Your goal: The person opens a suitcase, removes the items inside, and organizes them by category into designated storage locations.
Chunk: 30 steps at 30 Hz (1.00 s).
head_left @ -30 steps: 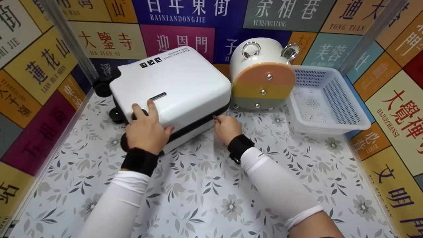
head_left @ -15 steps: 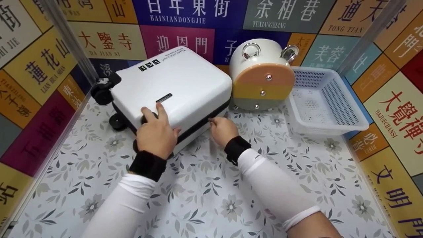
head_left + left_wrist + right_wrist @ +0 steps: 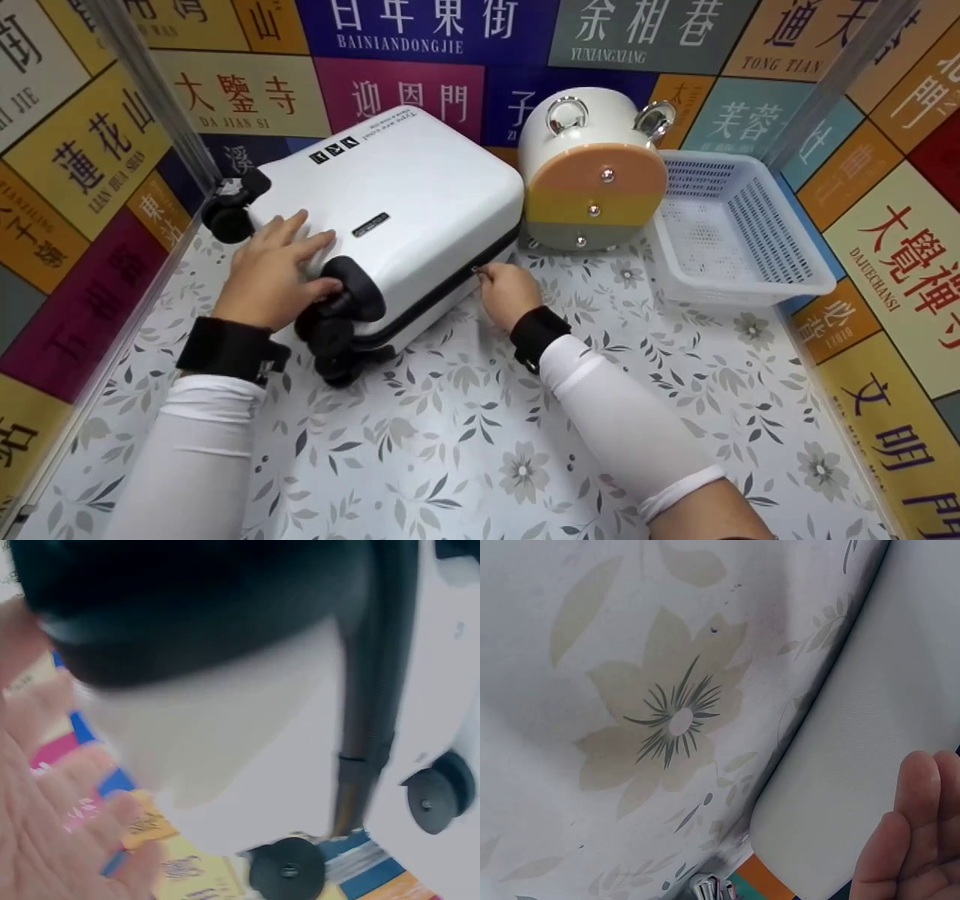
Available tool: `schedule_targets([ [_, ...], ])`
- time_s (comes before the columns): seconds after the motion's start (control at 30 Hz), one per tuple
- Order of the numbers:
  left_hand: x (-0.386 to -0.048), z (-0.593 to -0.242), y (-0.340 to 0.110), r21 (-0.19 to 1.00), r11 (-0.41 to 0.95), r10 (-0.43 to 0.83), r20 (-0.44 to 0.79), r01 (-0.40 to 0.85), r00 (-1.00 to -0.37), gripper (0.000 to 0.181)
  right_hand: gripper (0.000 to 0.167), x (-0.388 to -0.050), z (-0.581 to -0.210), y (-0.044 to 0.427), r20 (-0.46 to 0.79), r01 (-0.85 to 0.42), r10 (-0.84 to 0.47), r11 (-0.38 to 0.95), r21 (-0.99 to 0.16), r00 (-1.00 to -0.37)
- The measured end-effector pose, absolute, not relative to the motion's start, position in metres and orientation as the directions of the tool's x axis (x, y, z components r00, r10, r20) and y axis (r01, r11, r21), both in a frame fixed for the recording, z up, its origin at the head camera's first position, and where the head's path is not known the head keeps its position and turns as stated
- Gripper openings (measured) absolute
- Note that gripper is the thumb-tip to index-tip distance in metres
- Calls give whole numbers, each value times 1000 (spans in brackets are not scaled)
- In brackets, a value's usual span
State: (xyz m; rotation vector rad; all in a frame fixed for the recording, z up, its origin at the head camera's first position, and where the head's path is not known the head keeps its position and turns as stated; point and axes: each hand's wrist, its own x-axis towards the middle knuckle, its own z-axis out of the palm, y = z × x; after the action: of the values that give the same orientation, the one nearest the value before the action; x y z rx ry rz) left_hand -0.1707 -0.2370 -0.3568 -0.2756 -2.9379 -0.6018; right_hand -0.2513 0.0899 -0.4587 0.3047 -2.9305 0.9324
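A white suitcase lies on its side, its black wheels toward the left and a black zip band along its front side. At the wheel end, my left hand has its fingers spread, the thumb at a black wheel housing. In the left wrist view that hand is beside the blurred case, fingers extended. My right hand pinches a small zip pull on the band. Part of the right hand shows in the right wrist view beside the case's pale side; the pull is out of sight there.
Right of the suitcase stands a round cabinet with silver knobs and two ring-shaped ears. A white plastic basket is at its right. Walls with colourful printed signs border the floral-patterned surface.
My left hand has moved left off the suitcase's top to its wheel end. The right hand has slid slightly left along the zip band with the pull. The case has shifted slightly.
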Motion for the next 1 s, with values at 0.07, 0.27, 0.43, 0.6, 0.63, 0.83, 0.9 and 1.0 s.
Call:
schedule_targets([
  [0.07,-176,-364,-246,393,892,176,155,224,-972,69,27,-252,-460,88,111,-202,-169,796,-571,-979],
  [0.27,-185,-387,-254,423,864,186,233,272,-954,71,28,-256,-460,86,121,-211,-173,796,-567,-977],
  [0.43,-185,-393,-244,445,862,124,280,244,-952,70,29,-261,-459,85,120,-210,-172,815,-539,-978],
  [0.6,-184,-397,-233,440,878,59,286,186,-957,70,28,-258,-460,81,107,-219,-192,812,-541,-976],
  [0.63,-183,-397,-231,439,881,47,288,175,-956,71,28,-257,-460,80,107,-226,-200,812,-538,-974],
  [0.83,-182,-402,-214,451,883,-19,318,133,-948,71,30,-255,-459,77,132,-266,-231,826,-497,-964],
  [0.9,-182,-403,-205,456,882,-44,327,117,-944,73,30,-254,-459,76,138,-273,-235,828,-489,-962],
  [1.0,-182,-406,-193,459,885,-87,338,83,-937,75,29,-254,-460,76,152,-285,-242,833,-474,-958],
])
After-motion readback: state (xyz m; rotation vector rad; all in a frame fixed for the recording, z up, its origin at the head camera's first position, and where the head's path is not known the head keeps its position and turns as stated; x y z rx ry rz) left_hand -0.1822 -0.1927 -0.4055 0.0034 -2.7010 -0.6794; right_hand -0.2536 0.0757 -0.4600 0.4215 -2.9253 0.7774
